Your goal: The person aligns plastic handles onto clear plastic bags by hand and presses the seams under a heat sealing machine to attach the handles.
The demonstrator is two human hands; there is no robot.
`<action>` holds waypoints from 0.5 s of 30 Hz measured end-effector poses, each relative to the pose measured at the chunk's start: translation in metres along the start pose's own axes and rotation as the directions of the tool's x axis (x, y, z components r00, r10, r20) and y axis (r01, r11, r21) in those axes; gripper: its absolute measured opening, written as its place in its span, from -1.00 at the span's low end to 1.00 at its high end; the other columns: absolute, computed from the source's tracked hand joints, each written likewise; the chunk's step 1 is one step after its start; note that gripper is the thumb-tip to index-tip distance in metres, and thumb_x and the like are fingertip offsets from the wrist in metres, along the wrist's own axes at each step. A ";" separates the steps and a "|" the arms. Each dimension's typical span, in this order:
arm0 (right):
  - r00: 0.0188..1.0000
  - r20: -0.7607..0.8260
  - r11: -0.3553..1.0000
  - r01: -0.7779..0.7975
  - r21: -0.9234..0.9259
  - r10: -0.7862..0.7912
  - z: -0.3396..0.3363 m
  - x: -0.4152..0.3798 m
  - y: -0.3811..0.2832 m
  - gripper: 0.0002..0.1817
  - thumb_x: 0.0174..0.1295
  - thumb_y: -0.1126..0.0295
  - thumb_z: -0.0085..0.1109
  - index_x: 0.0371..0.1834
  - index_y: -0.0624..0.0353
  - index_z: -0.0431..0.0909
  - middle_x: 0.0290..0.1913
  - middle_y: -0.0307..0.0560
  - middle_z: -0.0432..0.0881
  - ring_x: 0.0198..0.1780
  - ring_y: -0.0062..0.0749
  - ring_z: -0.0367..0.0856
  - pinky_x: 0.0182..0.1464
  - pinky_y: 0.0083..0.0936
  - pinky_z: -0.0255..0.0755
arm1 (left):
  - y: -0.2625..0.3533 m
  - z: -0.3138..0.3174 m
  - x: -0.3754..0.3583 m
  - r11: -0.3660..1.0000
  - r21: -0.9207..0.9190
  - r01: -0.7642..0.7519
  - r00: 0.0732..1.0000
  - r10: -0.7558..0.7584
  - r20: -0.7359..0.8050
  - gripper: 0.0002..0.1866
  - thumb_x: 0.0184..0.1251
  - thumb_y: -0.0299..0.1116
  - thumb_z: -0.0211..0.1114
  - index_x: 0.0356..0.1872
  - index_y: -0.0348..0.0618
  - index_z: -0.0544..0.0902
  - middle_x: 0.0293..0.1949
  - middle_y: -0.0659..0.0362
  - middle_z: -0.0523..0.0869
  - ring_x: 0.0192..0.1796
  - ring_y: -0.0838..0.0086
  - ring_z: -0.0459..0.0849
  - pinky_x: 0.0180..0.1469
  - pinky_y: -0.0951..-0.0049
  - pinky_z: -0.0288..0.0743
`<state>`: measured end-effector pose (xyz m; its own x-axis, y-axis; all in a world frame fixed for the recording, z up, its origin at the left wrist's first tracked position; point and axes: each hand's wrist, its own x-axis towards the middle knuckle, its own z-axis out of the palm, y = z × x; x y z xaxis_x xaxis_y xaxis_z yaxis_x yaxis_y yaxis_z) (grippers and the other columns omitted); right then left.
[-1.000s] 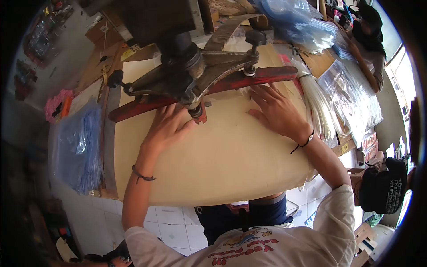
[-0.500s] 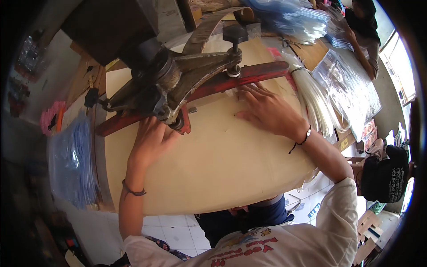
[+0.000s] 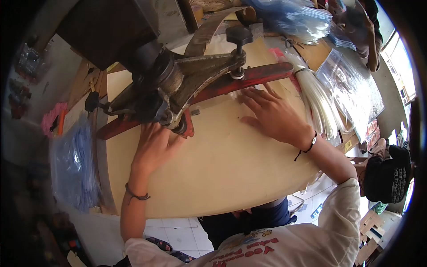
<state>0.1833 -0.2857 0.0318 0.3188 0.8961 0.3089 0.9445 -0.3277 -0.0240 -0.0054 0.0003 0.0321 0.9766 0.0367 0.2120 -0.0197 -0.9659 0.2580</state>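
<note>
A dark metal press head (image 3: 171,80) with black knobs carries a long red bar (image 3: 262,71) above the pale tan work surface (image 3: 213,173). My left hand (image 3: 155,147) rests on the surface at the bar's near side, thumb apart, with its fingertips hidden under the press head. Further right, my right hand (image 3: 275,113) lies with fingers spread, its fingertips close to the bar's edge. A small grey piece (image 3: 195,112) is on the surface between the hands. Clear plastic under the bar near my right fingertips is hard to make out.
Blue-tinted plastic sheets (image 3: 76,164) are stacked at the left. A tied bundle of whitish strips (image 3: 316,98) and clear plastic sheets (image 3: 351,93) lie at the right. More blue plastic (image 3: 289,20) is piled at the back, near another person's arm (image 3: 372,42).
The view has shifted slightly. My right hand's fingers have spread a little more, while my left hand stays by the bar. The other person at the back right has moved.
</note>
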 end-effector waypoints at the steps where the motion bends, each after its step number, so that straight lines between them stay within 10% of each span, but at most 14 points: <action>1: 1.000 0.002 1.000 -0.001 -0.006 0.001 0.000 0.001 -0.001 -0.44 0.53 0.00 0.02 0.29 0.27 0.56 0.36 0.08 0.58 0.47 -0.15 0.44 0.66 -0.09 0.02 | 0.001 0.002 -0.001 0.999 0.038 -0.011 1.000 0.012 -0.009 -0.49 0.26 -0.32 0.31 0.22 -0.35 0.59 0.30 -0.21 0.56 0.45 -0.16 0.34 0.56 -0.14 0.06; 15: 1.000 0.010 1.000 -0.011 0.022 0.010 -0.006 0.004 -0.004 -0.48 0.54 0.01 0.01 0.37 0.11 0.54 0.37 0.07 0.58 0.46 -0.16 0.45 0.66 -0.06 0.01 | 0.009 -0.017 -0.006 0.990 0.092 0.110 0.990 -0.117 0.079 -0.69 0.49 -0.29 0.20 -0.01 -0.40 0.63 0.09 -0.13 0.66 0.22 -0.07 0.55 0.34 0.03 0.43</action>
<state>0.1802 -0.2829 0.0390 0.3292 0.8956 0.2993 0.9426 -0.3305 -0.0479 -0.0152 -0.0045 0.0487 0.9860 0.1291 0.1054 0.1072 -0.9756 0.1917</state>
